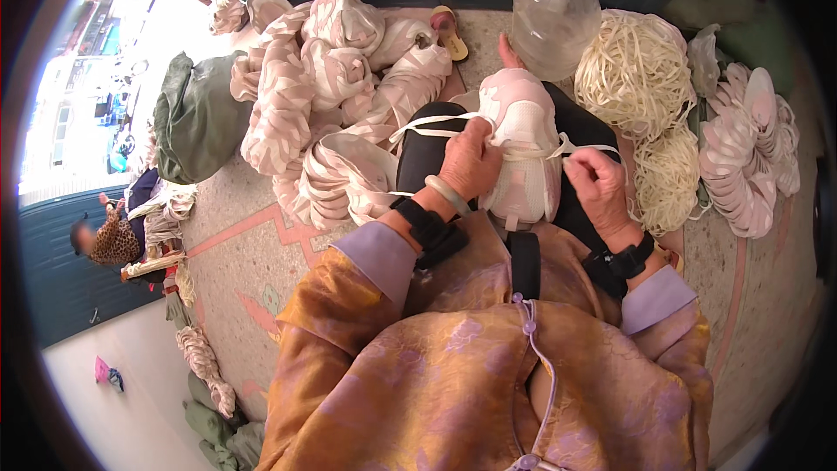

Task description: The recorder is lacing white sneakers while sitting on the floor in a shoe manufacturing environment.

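A pale pink and white shoe upper [520,114] lies on my lap between my knees, its toe pointing away from me. A flat white shoelace [523,155] runs across its middle and sticks out on both sides. My left hand [471,157] is closed at the left edge of the upper, pinching the lace, with a loop of it jutting out left past the fingers. On the right, my right hand [597,182] has its fingers curled together around the other part of the lace; the fingertips are partly hidden. Each wrist wears a black strap.
Heaped pink and white shoe uppers [340,79] lie at the left, beside a green sack [202,114]. A clear jug [555,27] with a red cap stands ahead. Bundled cream laces [636,70] and more strung uppers [745,149] lie right. Another person [113,236] sits far left.
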`<state>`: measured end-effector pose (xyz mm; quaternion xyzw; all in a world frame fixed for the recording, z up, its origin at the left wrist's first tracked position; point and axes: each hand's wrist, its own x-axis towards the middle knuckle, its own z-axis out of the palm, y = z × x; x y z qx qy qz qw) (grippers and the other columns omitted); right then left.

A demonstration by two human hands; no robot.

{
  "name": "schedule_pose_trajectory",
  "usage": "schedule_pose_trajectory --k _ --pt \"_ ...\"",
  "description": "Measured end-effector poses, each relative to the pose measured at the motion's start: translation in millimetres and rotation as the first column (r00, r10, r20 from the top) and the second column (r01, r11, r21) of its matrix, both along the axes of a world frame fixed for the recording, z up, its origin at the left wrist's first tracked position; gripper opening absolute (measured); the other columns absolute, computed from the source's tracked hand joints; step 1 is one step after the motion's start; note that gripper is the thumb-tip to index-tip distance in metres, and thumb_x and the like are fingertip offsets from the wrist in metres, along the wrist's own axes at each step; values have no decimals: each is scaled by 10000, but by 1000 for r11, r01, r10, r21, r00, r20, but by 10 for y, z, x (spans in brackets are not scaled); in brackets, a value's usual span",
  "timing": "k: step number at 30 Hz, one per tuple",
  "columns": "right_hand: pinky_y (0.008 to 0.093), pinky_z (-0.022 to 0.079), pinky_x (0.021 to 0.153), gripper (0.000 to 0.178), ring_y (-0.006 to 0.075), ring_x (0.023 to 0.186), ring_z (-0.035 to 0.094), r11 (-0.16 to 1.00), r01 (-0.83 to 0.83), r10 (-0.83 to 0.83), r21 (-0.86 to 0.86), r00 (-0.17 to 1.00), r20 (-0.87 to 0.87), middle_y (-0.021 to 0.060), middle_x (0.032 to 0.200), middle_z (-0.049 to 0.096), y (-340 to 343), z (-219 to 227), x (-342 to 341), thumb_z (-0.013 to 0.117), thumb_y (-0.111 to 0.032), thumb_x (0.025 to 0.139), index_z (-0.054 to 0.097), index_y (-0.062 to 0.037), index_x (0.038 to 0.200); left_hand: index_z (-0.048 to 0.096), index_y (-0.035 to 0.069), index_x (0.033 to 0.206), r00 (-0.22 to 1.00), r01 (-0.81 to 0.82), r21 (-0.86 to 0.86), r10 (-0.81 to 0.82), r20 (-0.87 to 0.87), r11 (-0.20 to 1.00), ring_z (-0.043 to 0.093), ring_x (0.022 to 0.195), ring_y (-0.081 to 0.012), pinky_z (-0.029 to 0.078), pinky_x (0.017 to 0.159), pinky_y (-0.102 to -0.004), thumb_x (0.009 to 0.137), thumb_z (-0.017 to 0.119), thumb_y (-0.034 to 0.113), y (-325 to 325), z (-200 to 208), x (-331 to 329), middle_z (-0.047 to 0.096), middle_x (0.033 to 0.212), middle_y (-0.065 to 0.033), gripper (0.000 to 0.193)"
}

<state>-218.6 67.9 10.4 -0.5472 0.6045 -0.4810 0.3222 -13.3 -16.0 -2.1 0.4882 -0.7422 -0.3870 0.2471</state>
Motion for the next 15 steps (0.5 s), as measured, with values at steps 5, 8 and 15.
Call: schedule_pose_trajectory --k 5,8,15 --pt "362 393 655 93 249 695 569 943 -294 210 -153 887 -411 60 735 552 -159 155 239 597 -102 707 632 -110 794 436 50 1011 989 -117 -45 121 84 992 554 536 -190 442 518 -311 692 708 129 96 200 16 532 594 -74 426" --pt "366 353 736 43 233 729 572 898 -426 272 -109 733 -623 55 774 537 -221 89 377 570 -118 733 589 -105 769 451 38 1010 998 22 -143 -13 66 989 557 567 -209 457 539 -313 687 715 128 181 272 62 558 706 -77 427" --pt "377 353 722 78 230 737 579 930 -354 209 -103 735 -645 68 769 554 -236 40 438 580 -138 736 573 -84 792 494 -9 1082 940 243 -188 -182 289 952 604 731 -302 480 673 -379 723 639 205 273 211 97 596 841 -146 442"
